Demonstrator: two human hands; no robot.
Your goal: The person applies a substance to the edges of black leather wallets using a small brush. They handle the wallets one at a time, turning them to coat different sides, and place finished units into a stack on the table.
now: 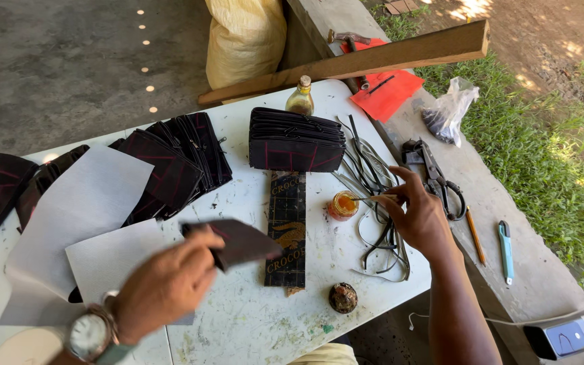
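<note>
My left hand (167, 284), with a wristwatch on it, holds a dark flat piece of material (234, 241) above the white table (251, 318); the piece is blurred. My right hand (414, 213) pinches a thin stick whose tip is over a small open jar of orange glue (343, 205). A long dark printed strip (286, 230) lies on the table between my hands. Beyond it stands a stack of folded dark pieces (297, 140).
White paper sheets (82, 209) and more dark pieces (177, 162) lie at left. Dark straps (373, 169), a glass bottle (301, 96), a round lid (343, 297). On the concrete ledge: scissors (441, 179), pencil (475, 233), cutter (505, 250), plastic bag (449, 111), red sheet (386, 91), wooden plank (373, 59).
</note>
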